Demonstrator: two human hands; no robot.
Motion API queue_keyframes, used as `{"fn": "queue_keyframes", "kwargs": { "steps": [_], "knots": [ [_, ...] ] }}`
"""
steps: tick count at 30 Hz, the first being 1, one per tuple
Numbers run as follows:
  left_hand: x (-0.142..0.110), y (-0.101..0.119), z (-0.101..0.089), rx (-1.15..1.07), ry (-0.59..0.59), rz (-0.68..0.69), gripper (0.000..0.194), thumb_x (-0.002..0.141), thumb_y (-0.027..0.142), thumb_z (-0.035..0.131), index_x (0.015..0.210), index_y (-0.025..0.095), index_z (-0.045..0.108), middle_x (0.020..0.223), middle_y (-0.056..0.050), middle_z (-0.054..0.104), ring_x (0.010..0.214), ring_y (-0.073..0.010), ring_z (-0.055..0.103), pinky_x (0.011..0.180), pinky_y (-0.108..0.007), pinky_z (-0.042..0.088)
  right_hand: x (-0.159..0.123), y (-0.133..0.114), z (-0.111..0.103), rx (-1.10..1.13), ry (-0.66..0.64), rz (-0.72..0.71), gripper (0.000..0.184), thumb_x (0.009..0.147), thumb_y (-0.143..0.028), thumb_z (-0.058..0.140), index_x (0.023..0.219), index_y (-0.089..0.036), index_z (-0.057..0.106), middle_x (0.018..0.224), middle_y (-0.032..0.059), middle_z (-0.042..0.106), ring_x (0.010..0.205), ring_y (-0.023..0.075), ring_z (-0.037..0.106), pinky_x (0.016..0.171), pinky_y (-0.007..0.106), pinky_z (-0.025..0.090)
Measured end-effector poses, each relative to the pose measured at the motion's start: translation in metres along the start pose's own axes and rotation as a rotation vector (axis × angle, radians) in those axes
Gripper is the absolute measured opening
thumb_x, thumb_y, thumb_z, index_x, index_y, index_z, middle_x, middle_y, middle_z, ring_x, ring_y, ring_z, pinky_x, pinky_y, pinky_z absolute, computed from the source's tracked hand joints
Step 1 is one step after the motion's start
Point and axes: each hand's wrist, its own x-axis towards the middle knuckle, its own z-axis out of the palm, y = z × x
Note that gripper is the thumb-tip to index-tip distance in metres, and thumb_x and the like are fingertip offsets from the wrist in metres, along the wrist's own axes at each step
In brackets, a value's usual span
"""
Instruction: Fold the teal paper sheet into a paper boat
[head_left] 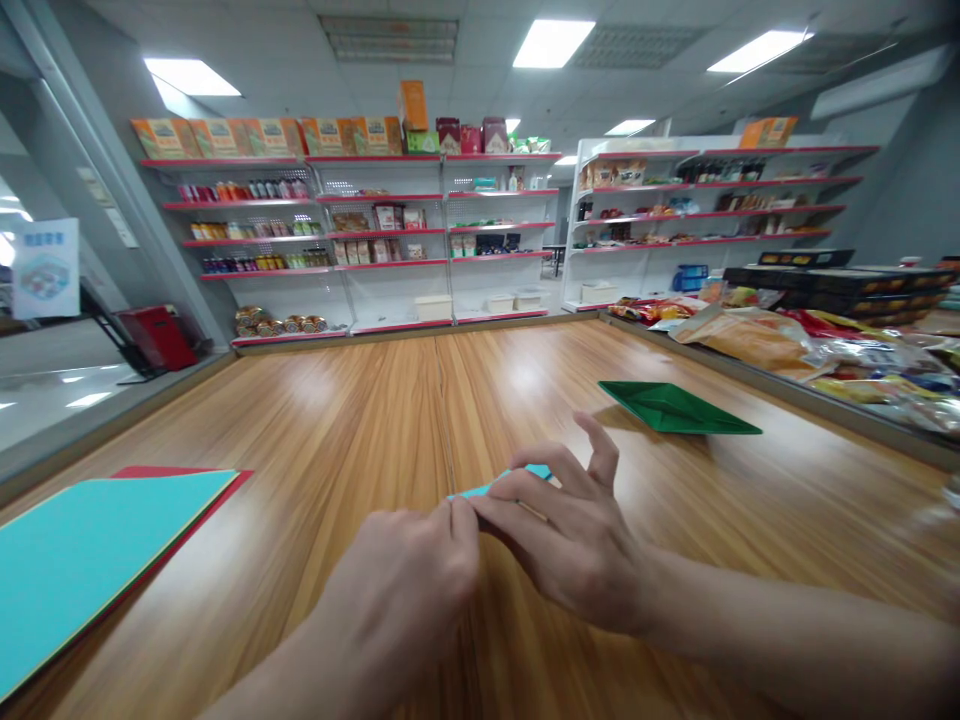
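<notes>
Between my hands is a small piece of light blue paper (pixel 537 470), mostly covered by my fingers, so its shape is hard to make out. My left hand (pixel 409 570) is closed, thumb and fingers pinching the paper's near left end. Close against it, my right hand (pixel 574 530) grips the same paper with thumb and index finger, the little finger raised. A folded dark green paper shape (pixel 679 408) lies beyond my right hand. To the left rests a stack of coloured paper sheets (pixel 97 545), light blue on top, with yellow and red edges showing beneath.
All of this lies on a wood-grain table (pixel 337 420) with a raised edge and a seam down its middle. Packaged snacks (pixel 757 345) and black boxes (pixel 840 285) are piled along the right. Stocked shelves (pixel 382 210) stand behind, and a red object (pixel 159 337) at the left.
</notes>
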Motion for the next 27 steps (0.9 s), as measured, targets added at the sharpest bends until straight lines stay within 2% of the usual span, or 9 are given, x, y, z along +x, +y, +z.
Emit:
{"fn": "queue_keyframes", "kwargs": {
  "steps": [2,5,9,12,16,19,23,25,27],
  "knots": [
    [0.002,0.007,0.004,0.095,-0.025,0.029,0.039,0.075,-0.003,0.029,0.082,0.013,0.064,0.060,-0.009,0.061,0.041,-0.0213,0.052,0.038,-0.028,0.018,0.000,0.001,0.003,-0.011,-0.040,-0.018,0.021,0.091,-0.014,0.049,0.093,-0.025,0.067,0.070,-0.0033,0.063,0.088,0.0175,0.053,0.108,0.049,0.011],
    [0.009,0.009,0.012,0.135,-0.035,0.002,0.041,0.077,-0.005,0.025,0.087,0.012,0.062,0.067,-0.012,0.065,0.051,-0.0275,0.062,0.040,-0.029,0.032,-0.002,0.016,0.012,-0.044,-0.071,-0.039,0.022,0.091,-0.013,0.048,0.084,-0.022,0.066,0.066,-0.0025,0.059,0.085,0.0177,0.052,0.102,0.045,0.016],
    [0.016,0.005,0.020,0.112,-0.062,-0.104,0.037,0.080,-0.003,0.027,0.091,0.010,0.060,0.071,-0.014,0.067,0.059,-0.0321,0.067,0.046,-0.035,0.046,-0.006,0.041,0.022,-0.065,-0.070,-0.007,0.021,0.089,-0.011,0.050,0.079,-0.021,0.065,0.068,-0.0012,0.061,0.084,0.0176,0.052,0.093,0.042,0.021],
    [0.017,0.003,0.020,0.109,-0.080,-0.139,0.036,0.080,-0.003,0.028,0.092,0.009,0.060,0.073,-0.016,0.068,0.063,-0.0331,0.068,0.050,-0.037,0.050,-0.008,0.050,0.027,-0.061,-0.062,0.057,0.021,0.090,-0.019,0.054,0.071,-0.018,0.064,0.063,-0.0011,0.061,0.077,0.0161,0.052,0.086,0.039,0.022],
    [0.019,0.002,0.019,0.136,-0.077,-0.168,0.035,0.080,-0.004,0.030,0.090,0.009,0.060,0.073,-0.016,0.068,0.064,-0.0310,0.069,0.052,-0.035,0.052,-0.008,0.057,0.035,-0.048,-0.138,0.199,0.030,0.087,-0.025,0.059,0.059,-0.016,0.060,0.058,0.0003,0.061,0.073,0.0157,0.052,0.082,0.037,0.022],
    [0.017,-0.004,0.021,0.183,-0.054,-0.213,0.033,0.080,-0.004,0.031,0.088,0.008,0.060,0.068,-0.015,0.067,0.062,-0.0314,0.069,0.051,-0.037,0.054,-0.009,0.077,0.039,-0.045,-0.240,0.480,0.026,0.083,-0.024,0.061,0.058,-0.016,0.064,0.062,0.0041,0.064,0.074,0.0175,0.055,0.082,0.037,0.025],
    [0.011,-0.021,0.029,0.251,0.052,-0.282,0.035,0.081,-0.004,0.030,0.090,0.008,0.062,0.061,-0.011,0.066,0.055,-0.0318,0.067,0.046,-0.042,0.055,-0.016,0.103,0.032,-0.045,-0.244,0.679,0.039,0.085,-0.029,0.054,0.049,-0.014,0.060,0.054,0.0084,0.060,0.060,0.0185,0.053,0.065,0.033,0.028],
    [0.010,-0.027,0.034,0.283,0.176,-0.247,0.038,0.082,-0.003,0.029,0.096,0.006,0.063,0.068,-0.014,0.068,0.058,-0.0311,0.069,0.047,-0.041,0.056,-0.018,0.095,0.030,0.053,-0.299,0.693,0.046,0.088,-0.037,0.050,0.049,-0.015,0.059,0.050,0.0054,0.059,0.052,0.0150,0.051,0.056,0.029,0.029],
    [0.012,-0.026,0.040,0.325,0.356,-0.117,0.041,0.081,-0.004,0.029,0.107,0.001,0.061,0.088,-0.022,0.070,0.077,-0.0309,0.071,0.060,-0.039,0.060,-0.018,0.071,0.032,0.247,-0.405,0.665,0.050,0.088,-0.049,0.050,0.051,-0.016,0.058,0.046,0.0010,0.056,0.045,0.0111,0.049,0.048,0.025,0.028]
  ]
}}
